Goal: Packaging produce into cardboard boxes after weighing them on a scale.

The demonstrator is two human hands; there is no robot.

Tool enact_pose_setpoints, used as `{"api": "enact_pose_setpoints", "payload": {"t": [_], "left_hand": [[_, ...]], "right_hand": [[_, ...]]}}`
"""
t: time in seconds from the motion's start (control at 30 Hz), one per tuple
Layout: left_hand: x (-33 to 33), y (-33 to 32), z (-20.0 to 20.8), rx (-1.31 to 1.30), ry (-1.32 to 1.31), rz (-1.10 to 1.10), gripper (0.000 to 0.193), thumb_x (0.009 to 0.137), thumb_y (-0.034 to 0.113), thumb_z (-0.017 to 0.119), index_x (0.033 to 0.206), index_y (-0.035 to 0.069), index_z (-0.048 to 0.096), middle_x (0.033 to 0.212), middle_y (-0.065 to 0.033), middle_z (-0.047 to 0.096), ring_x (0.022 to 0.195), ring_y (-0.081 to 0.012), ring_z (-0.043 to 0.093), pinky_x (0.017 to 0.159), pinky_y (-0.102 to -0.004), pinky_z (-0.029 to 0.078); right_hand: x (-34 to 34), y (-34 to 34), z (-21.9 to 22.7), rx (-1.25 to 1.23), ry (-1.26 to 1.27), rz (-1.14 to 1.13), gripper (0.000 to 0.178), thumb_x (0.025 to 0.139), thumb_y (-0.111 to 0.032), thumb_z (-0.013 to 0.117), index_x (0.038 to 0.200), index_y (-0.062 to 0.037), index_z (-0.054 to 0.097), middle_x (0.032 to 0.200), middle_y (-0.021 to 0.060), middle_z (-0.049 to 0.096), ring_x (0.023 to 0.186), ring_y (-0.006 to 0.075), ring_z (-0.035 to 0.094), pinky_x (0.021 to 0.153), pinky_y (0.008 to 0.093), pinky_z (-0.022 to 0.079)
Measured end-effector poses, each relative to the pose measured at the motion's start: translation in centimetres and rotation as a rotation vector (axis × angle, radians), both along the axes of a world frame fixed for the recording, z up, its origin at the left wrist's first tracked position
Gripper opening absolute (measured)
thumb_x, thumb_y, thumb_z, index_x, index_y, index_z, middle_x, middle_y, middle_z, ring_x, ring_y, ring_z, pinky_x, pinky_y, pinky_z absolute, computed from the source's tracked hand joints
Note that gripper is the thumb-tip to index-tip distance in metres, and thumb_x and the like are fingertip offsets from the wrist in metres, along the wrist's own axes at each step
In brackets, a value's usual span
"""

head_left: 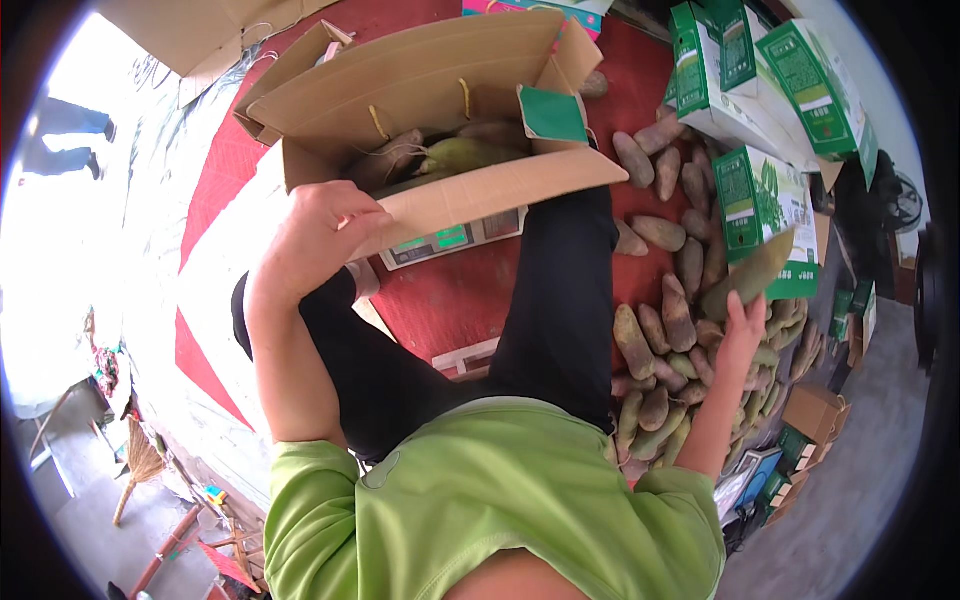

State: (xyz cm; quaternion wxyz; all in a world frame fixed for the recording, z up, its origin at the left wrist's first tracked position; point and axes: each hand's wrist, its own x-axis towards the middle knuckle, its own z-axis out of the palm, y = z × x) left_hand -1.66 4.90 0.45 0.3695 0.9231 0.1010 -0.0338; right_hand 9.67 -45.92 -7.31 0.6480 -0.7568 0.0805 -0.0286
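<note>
Light-green shirt (490,500), nearest the camera, fills the 6 o'clock sector of the head view; black trousers (550,300) extend from it toward 11 and 12 o'clock. Left hand (325,235), at 10 o'clock: grasping the corner of the near flap (500,190) of an open cardboard box (410,85). Box position: 11 to 12 o'clock; root vegetables (470,156) lie inside, and yellow cord handles (465,98) are fitted to the far wall. Scale (497,228): partly visible beneath the near flap, green displays lit. Right hand (742,322), at 3 o'clock: fingers closed around the lower end of a long green root vegetable (755,268), raised and tilted toward 1 o'clock. Loose pile (650,335): 2 to 4 o'clock, partly on a red sheet (430,310). Green-and-white cartons (815,85): 2 o'clock, beyond the pile. Straw broom (142,455): 8 o'clock, on the grey floor (90,525)
</note>
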Motion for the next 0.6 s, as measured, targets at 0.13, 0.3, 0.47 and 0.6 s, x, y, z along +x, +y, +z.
{"api": "enact_pose_setpoints", "payload": {"t": [0.13,0.3,0.47,0.6], "left_hand": [[-0.4,0.5,0.5,-0.002,0.022,-0.007,0.015,0.082,0.013,0.065,0.087,0.0,0.07,0.077,-0.0108,0.064,0.071,-0.0228,0.063,0.067,-0.0317,0.048],[-0.2,0.9,0.8,-0.075,0.014,-0.005,0.016,0.08,0.014,0.066,0.085,-0.001,0.07,0.075,-0.013,0.066,0.067,-0.024,0.065,0.064,-0.0329,0.05],[-0.9,1.8,-0.2,-0.128,-0.037,0.079,0.017,0.082,0.015,0.066,0.087,-0.002,0.069,0.069,-0.0121,0.065,0.062,-0.0198,0.064,0.06,-0.031,0.049],[-0.7,1.9,-0.3,-0.174,-0.048,0.161,0.016,0.083,0.013,0.066,0.089,-0.002,0.068,0.071,-0.0105,0.065,0.063,-0.0184,0.063,0.06,-0.0306,0.049]], "right_hand": [[5.5,10.2,7.3,-0.136,-0.096,0.403,0.064,0.08,-0.002,0.063,0.138,0.0045,0.037,0.133,0.0119,0.049,0.12,0.0205,0.048,0.102,0.0329,0.036],[8.4,21.6,13.1,-0.477,-0.304,0.928,0.066,0.071,-0.01,0.071,0.132,-0.0022,0.048,0.123,0.0129,0.057,0.116,0.0222,0.053,0.099,0.0336,0.041],[7.9,32.4,11.6,-0.911,-0.524,1.234,0.06,0.068,-0.013,0.069,0.125,-0.0059,0.053,0.117,0.0119,0.06,0.109,0.0284,0.054,0.094,0.0369,0.044],[6.8,36.6,7.5,-0.982,-0.512,1.389,0.057,0.071,-0.016,0.069,0.125,-0.0072,0.054,0.123,0.0123,0.057,0.114,0.0295,0.051,0.099,0.0393,0.041]]}}
